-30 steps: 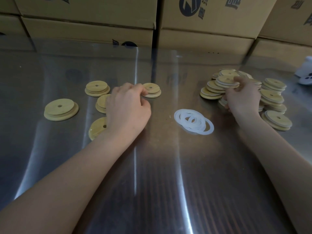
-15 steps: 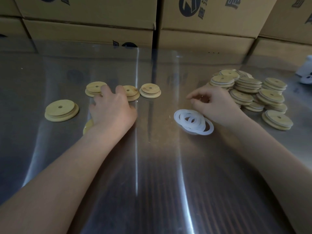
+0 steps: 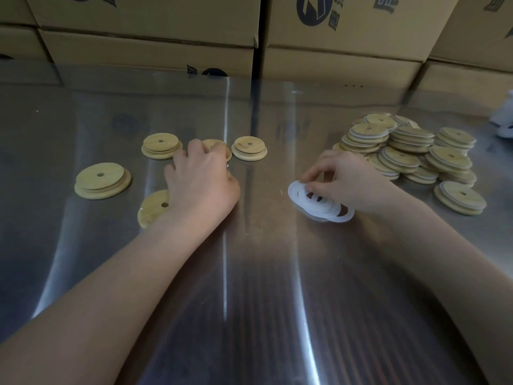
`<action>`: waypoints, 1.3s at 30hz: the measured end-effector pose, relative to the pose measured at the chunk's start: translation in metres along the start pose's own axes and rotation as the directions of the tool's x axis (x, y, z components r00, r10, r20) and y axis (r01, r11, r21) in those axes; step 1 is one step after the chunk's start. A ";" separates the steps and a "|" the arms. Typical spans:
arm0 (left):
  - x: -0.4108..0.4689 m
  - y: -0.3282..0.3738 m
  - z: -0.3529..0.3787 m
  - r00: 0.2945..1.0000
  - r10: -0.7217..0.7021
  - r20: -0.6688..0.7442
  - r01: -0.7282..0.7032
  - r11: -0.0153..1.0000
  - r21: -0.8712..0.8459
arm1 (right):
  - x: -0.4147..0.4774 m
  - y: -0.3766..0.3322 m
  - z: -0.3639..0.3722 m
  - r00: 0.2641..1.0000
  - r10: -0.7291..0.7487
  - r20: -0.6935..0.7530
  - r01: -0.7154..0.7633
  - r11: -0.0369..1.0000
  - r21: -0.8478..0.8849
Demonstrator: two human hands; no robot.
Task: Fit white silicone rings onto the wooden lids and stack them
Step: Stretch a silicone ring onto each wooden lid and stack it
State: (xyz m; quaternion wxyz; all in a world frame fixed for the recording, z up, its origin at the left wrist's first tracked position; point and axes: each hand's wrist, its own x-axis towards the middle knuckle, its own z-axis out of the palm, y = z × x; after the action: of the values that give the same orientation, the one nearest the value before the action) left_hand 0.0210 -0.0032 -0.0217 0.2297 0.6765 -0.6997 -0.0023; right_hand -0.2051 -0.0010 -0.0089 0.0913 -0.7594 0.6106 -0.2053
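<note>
Just now the left hand [image 3: 201, 182] reaches forward over the shiny metal surface [image 3: 249, 287]. Its fingers are bent down onto the middle lid [image 3: 210, 142] in a row of three wooden lids. They cover much of that lid, and whether they grip it or only rest on it cannot be told. On either side in the row lie the left lid [image 3: 161, 145] and the right lid [image 3: 249, 149], each a flat round disc with a small hole in the middle and a wider step beneath, both apart from the middle one. Nearer and further to the left sits the outer lid [image 3: 102, 180], well apart from the row, and the near lid [image 3: 152, 208] lies partly hidden under the left wrist. The right hand [image 3: 349, 182] is at the heap of white rings [image 3: 322, 202], which lies between the two hands. Its thumb and forefinger pinch the far left edge of a ring in the heap, and the other fingers are curled above it. Just behind and to the right of this hand is the pile of ringed lids [image 3: 402, 151], loosely stacked, each with a white band showing around its rim. The single ringed lid [image 3: 459, 197] lies flat beside the pile, nearer the viewer. Cardboard boxes [image 3: 150, 51] with dark printing stand along the back edge of the surface. A white object [image 3: 505, 120] shows at the right border, too cut off to identify.
</note>
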 end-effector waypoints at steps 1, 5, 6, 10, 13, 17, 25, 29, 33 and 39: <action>-0.001 0.001 0.001 1.000 0.013 0.006 -0.012 1.000 -0.019 | 0.000 0.000 0.000 1.000 -0.001 -0.003 0.001 1.000 -0.002; -0.003 0.005 0.003 0.997 0.061 0.038 -0.056 0.990 -0.130 | 0.001 0.000 0.000 1.000 0.004 -0.004 -0.004 1.000 0.001; -0.004 0.007 0.004 0.996 0.076 0.043 -0.068 0.985 -0.161 | 0.000 0.000 0.000 1.000 0.004 -0.002 -0.004 1.000 0.007; -0.007 0.011 0.008 0.989 0.144 0.034 -0.132 0.963 -0.237 | -0.001 -0.002 -0.001 1.000 0.003 -0.009 -0.003 1.000 0.017; -0.008 0.012 0.009 0.985 0.169 0.044 -0.150 0.949 -0.279 | -0.002 -0.004 -0.001 1.000 0.010 -0.017 -0.010 1.000 0.018; -0.006 0.011 0.010 0.984 0.160 0.075 -0.129 0.941 -0.312 | -0.002 -0.005 -0.002 1.000 0.011 -0.022 -0.010 1.000 0.025; -0.006 0.012 0.010 0.985 0.125 0.119 -0.083 0.946 -0.312 | -0.003 -0.006 -0.003 1.000 0.012 -0.018 -0.012 0.999 0.032; -0.007 0.013 0.007 0.991 0.071 0.111 -0.051 0.983 -0.177 | -0.003 -0.006 -0.003 0.999 0.020 -0.029 -0.019 0.999 0.041; -0.007 0.012 0.004 0.991 -0.001 0.132 0.000 1.000 0.006 | -0.002 -0.005 -0.001 0.999 0.016 -0.047 -0.013 0.998 0.058; -0.007 0.014 0.005 0.994 0.005 0.105 0.002 0.998 -0.066 | -0.001 -0.002 -0.002 0.997 0.031 -0.069 -0.018 0.984 0.177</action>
State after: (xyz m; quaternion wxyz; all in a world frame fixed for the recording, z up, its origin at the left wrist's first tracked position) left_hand 0.0062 0.0031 -0.0241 0.2146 0.6671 -0.7108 -0.0608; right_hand -0.2040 0.0009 -0.0068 0.1387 -0.7331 0.6022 -0.2841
